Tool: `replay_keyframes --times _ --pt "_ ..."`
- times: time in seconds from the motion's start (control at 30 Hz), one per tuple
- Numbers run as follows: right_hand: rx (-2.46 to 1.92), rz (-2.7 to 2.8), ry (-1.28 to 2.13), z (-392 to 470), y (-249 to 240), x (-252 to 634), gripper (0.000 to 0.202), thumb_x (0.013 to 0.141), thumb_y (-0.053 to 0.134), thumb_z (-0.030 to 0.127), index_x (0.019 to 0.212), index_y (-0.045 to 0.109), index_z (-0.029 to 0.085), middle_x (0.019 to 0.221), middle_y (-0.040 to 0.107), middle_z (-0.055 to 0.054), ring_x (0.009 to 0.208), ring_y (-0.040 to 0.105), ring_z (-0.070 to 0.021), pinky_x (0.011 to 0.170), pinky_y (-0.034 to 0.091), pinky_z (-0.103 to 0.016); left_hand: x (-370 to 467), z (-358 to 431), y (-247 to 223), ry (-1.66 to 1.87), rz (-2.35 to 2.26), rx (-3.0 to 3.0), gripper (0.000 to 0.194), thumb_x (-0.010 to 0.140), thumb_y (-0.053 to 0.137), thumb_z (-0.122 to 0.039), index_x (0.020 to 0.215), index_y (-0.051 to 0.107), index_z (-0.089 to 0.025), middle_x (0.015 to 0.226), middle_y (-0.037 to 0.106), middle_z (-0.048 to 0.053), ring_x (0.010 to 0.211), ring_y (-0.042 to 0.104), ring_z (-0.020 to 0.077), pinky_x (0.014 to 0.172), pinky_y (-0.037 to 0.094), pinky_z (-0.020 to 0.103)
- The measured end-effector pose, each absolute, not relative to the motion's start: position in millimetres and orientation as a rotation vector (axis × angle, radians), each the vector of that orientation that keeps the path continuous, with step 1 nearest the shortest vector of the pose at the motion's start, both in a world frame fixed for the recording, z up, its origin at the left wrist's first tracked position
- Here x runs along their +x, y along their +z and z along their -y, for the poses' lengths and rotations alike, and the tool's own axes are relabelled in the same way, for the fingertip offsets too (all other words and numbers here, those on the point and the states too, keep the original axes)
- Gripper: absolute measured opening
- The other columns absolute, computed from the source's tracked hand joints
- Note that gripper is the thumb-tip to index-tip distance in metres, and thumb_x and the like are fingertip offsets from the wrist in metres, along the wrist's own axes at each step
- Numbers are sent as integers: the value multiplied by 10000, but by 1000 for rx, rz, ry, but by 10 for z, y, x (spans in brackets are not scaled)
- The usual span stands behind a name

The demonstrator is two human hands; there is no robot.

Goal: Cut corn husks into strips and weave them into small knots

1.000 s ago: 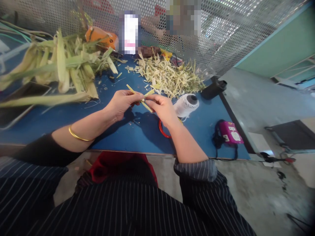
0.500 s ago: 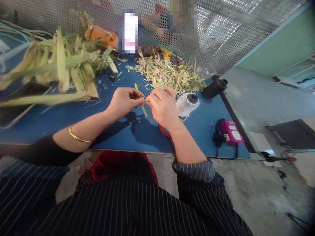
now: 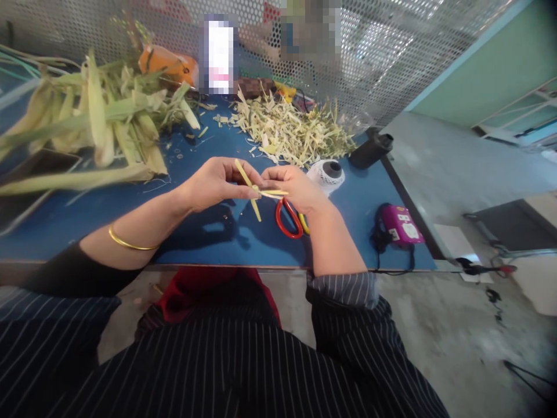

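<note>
My left hand (image 3: 208, 184) is closed, pinching a narrow yellow-green corn husk strip (image 3: 243, 173) between thumb and fingers. A second pale strip (image 3: 274, 192) crosses it and points right, passing under my right hand (image 3: 301, 188). The fingertips of my right hand are pressed together at the crossing, partly hidden behind the strips. Under the right wrist lie scissors with one red handle (image 3: 284, 227) and one yellow handle (image 3: 303, 223). A cone of white thread (image 3: 321, 175) rests just beyond the right hand.
Whole corn husks (image 3: 98, 116) are heaped at the left of the blue table (image 3: 226, 247). Shredded husk (image 3: 300, 130) is piled at the back. A black cylinder (image 3: 369, 152) and a magenta box with a black cord (image 3: 402, 223) lie to the right. A perforated metal screen (image 3: 383, 58) closes off the back.
My right hand has turned and lowered, so a strip pointing right now shows beneath it. More of the scissors is visible. The whole view has shifted slightly.
</note>
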State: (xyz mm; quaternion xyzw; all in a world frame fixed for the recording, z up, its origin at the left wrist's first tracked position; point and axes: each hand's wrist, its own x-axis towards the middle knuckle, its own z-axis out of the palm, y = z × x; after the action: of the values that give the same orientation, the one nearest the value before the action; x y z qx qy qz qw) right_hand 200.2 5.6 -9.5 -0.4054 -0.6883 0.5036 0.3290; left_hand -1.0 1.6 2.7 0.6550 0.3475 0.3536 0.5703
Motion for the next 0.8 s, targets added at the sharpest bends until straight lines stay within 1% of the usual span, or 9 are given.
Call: replay_keyframes --times 0.07,0.17,0.23,0.33,0.43,0.57,0.67,0.73,0.8 --pt "-1029 1708 1340 -61 -157 1961 189 787 648 335 679 608 184 601 501 47 595 416 -90 603 325 -250 -3 -15 22 926 -867 1532 177 633 797 -246 782 749 -164 764 715 48 683 636 150 658 491 267" --pt "-1037 1657 1239 -54 -239 1849 194 792 644 343 684 589 192 618 501 45 605 423 -95 615 346 -256 7 -51 -17 1116 -967 1517 140 654 774 -258 752 748 -162 736 703 38 664 616 138 640 481 259" --pt "-1072 1673 1080 -26 -258 1772 188 821 610 314 684 568 192 644 503 34 623 431 -104 633 355 -268 10 -87 -52 1218 -1007 1499 123 661 762 -246 746 743 -159 710 690 30 628 590 121 613 470 251" --pt "-1086 1789 715 35 -226 1706 164 847 578 241 692 549 195 705 508 14 677 460 -120 676 370 -285 16 -129 -98 1294 -1022 1477 100 669 747 -224 739 740 -152 682 674 23 584 552 96 579 446 237" --pt "-1033 1906 434 83 -171 1708 166 879 541 215 714 547 203 773 510 -7 743 492 -138 718 387 -299 26 -140 -116 1292 -1042 1460 89 671 739 -221 726 739 -151 677 670 27 576 539 93 572 432 234" --pt "-1065 1955 258 123 -147 1733 179 918 499 246 754 563 217 801 533 -18 777 520 -156 753 397 -323 30 -127 -111 1274 -1100 1473 116 665 742 -250 725 743 -151 681 675 34 580 541 108 573 426 243" --pt "-1096 2019 47 150 -152 1731 186 928 473 242 786 590 214 842 565 -33 828 539 -174 829 377 -360 13 -117 -109 1251 -1164 1587 140 669 737 -273 742 756 -155 673 681 31 589 550 119 569 416 245" --pt "-1102 2073 -62 154 -149 1733 183 923 472 228 803 609 213 858 580 -39 850 543 -183 869 359 -378 -3 -114 -110 1161 -1182 1713 142 667 735 -275 744 764 -159 647 676 25 578 550 121 553 403 243" --pt "-1124 2085 -56 133 -139 1753 172 901 493 204 789 624 213 858 584 -37 850 541 -185 877 352 -383 -14 -113 -110 1022 -1149 1809 135 665 735 -271 733 767 -159 593 653 15 538 535 114 517 376 239"
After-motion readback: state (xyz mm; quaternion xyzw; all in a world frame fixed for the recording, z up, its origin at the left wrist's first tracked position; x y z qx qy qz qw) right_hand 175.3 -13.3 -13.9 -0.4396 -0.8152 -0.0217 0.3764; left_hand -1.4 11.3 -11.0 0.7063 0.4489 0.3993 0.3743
